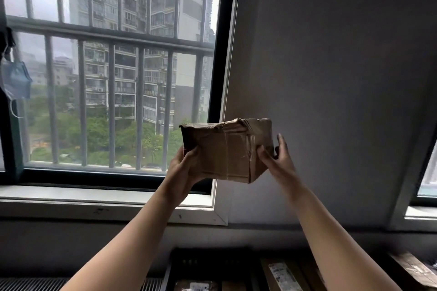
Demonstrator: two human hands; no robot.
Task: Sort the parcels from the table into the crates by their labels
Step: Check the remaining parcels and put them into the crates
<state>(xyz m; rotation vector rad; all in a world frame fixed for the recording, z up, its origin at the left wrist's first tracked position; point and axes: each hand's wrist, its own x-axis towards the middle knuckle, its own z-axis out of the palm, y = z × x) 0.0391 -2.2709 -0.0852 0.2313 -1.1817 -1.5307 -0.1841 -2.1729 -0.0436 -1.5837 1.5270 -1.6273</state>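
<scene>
Parcel (pixel 227 151) held aloft, left hand (pixel 183 168) and right hand (pixel 276 158) gripping opposite edges.

A dark-framed window (pixel 214 59), guarded by metal bars (pixel 111 39), is set left of a plain grey wall (pixel 331 54), above a white sill (pixel 94 194). A blue face mask (pixel 16 80) is hung at its left edge.
</scene>
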